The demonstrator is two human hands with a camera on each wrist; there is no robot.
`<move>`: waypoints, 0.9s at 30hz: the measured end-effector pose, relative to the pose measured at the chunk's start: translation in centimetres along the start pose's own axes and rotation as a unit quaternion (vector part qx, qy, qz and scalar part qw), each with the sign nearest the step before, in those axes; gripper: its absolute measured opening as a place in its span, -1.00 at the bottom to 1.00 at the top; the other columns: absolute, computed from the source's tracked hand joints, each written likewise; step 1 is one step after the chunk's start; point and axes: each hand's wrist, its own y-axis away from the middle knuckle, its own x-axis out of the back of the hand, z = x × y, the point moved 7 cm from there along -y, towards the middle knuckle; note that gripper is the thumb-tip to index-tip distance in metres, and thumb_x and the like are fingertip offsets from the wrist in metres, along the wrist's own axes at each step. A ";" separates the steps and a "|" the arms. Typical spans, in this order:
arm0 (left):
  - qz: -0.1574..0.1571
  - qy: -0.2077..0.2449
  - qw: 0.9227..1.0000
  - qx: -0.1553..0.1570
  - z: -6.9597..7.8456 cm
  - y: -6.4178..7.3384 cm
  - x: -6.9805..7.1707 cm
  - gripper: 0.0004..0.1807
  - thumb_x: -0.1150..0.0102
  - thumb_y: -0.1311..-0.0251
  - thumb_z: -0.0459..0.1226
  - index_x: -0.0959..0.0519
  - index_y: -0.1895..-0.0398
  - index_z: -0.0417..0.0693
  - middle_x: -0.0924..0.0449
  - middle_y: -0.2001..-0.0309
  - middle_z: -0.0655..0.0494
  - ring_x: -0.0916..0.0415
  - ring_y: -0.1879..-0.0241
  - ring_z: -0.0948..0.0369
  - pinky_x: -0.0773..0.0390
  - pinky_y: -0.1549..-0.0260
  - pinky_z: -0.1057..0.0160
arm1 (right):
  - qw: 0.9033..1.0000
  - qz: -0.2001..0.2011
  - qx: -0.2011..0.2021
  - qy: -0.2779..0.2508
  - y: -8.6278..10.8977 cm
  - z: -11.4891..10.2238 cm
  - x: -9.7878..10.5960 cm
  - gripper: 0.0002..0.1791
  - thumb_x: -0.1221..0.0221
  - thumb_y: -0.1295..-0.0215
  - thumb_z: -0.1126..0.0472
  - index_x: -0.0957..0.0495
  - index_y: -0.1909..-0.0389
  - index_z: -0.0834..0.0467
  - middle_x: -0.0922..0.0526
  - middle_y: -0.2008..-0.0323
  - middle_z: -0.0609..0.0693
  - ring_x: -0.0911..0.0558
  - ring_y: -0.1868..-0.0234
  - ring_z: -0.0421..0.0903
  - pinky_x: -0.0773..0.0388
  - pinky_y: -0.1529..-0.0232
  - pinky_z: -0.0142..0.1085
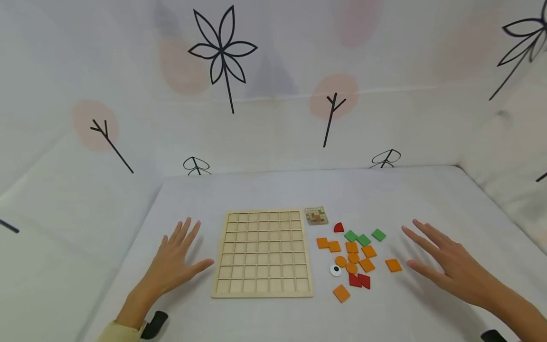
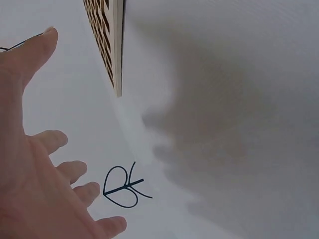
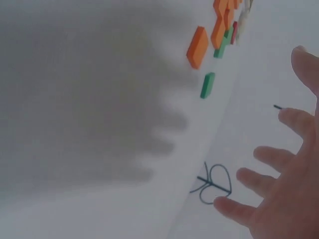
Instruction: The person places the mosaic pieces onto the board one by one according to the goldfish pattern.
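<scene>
White table (image 1: 256, 190), white backdrop (image 1: 273, 133) behind, printed with black plants. Wooden grid board (image 1: 263, 259) lies flat between your left hand (image 1: 173, 263) and right hand (image 1: 455, 268), pale cell floors showing; orange, green, red tiles (image 1: 366, 265) loose to its right, printed card (image 1: 316, 215) by far right corner. Both hands hover, fingers extended, spread.

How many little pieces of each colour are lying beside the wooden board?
Orange pieces: 10
Green pieces: 3
Red pieces: 3
White piece with a black dot: 1
Total: 17
</scene>
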 end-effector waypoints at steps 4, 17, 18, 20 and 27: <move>-0.015 0.031 0.999 -0.037 1.1 -1.2 -1.1 0.06 -0.19 -0.01 0.26 0.05 -0.51 0.12 0.19 -0.50 0.01 0.21 -0.45 -0.07 0.09 -0.27 -0.34 | 1.000 -0.008 0.011 -0.021 0.3 -0.9 -0.9 -0.20 -0.28 -0.15 0.00 -0.19 -0.42 -0.15 -0.17 -0.39 0.11 -0.28 -0.22 0.24 -0.30 0.12 0.34; -0.143 0.117 0.978 -0.094 1.9 -2.0 -4.0 0.02 -0.26 -0.02 0.16 -0.09 -0.45 -0.16 0.07 -0.47 -0.11 0.15 -0.43 -0.14 0.10 -0.30 -0.29 | 0.996 -0.053 -0.041 -0.066 0.5 -2.1 -4.6 -0.28 -0.28 -0.10 -0.17 -0.40 -0.27 0.02 -0.38 -0.20 0.16 -0.35 -0.14 0.19 -0.45 0.16 0.34; -0.151 0.119 0.976 -0.098 1.8 -1.9 -4.1 0.02 -0.26 -0.03 0.15 -0.09 -0.45 -0.18 0.06 -0.47 -0.13 0.15 -0.43 -0.16 0.11 -0.29 -0.30 | 0.996 -0.046 -0.036 -0.064 0.5 -2.3 -4.7 -0.29 -0.30 -0.08 -0.15 -0.41 -0.25 0.02 -0.40 -0.18 0.15 -0.36 -0.13 0.17 -0.44 0.16 0.34; -0.162 0.123 0.974 -0.104 1.7 -1.8 -4.3 0.01 -0.26 -0.02 0.15 -0.10 -0.44 -0.20 0.05 -0.46 -0.16 0.16 -0.42 -0.19 0.14 -0.28 -0.32 | 0.997 -0.034 -0.022 -0.063 0.3 -2.7 -4.7 -0.31 -0.33 -0.05 -0.12 -0.44 -0.22 0.02 -0.43 -0.15 0.12 -0.37 -0.11 0.13 -0.42 0.14 0.33; -0.173 0.139 0.969 -0.111 1.5 -1.8 -4.6 0.03 -0.29 0.02 0.12 -0.11 -0.43 -0.21 0.08 -0.47 -0.15 0.19 -0.43 -0.18 0.21 -0.27 -0.35 | 0.997 -0.007 0.017 -0.080 0.2 -4.9 -5.0 -0.39 -0.39 0.00 -0.05 -0.53 -0.13 -0.04 -0.48 -0.08 -0.02 -0.40 -0.06 -0.02 -0.48 0.14 0.17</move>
